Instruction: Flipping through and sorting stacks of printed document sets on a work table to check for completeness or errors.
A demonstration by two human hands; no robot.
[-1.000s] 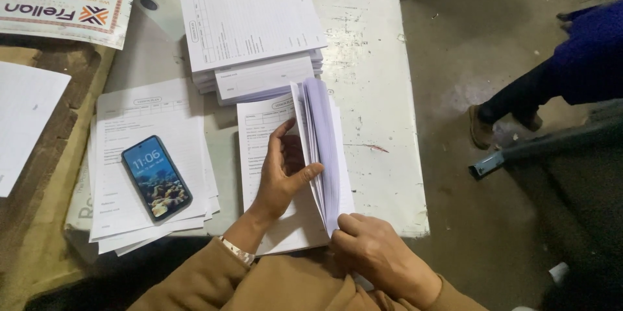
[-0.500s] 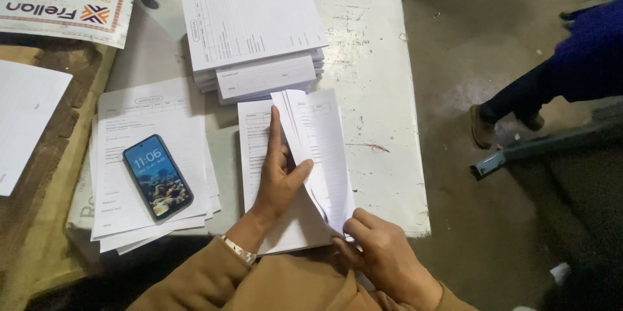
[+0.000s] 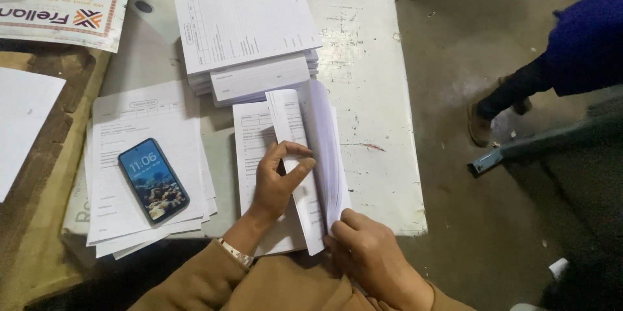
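A stack of white printed forms (image 3: 252,134) lies on the white table (image 3: 370,90) in front of me. My left hand (image 3: 278,180) pinches one raised sheet (image 3: 291,130) between thumb and fingers. My right hand (image 3: 370,256) grips the near corner of the lifted bundle of sheets (image 3: 328,149), which stands fanned up on its right side. Both sleeves are tan.
A taller pile of forms (image 3: 246,32) sits behind the stack. To the left, a phone with a lit screen (image 3: 153,180) rests on loose sheets (image 3: 146,123). Another person's leg, shoe and blue garment (image 3: 519,90) are on the floor at right, by a metal bar (image 3: 538,145).
The sheet my left hand pressed flat half a second ago is now lifted and pinched; the bundle at right stands more upright again. My right hand stayed at the near corner.
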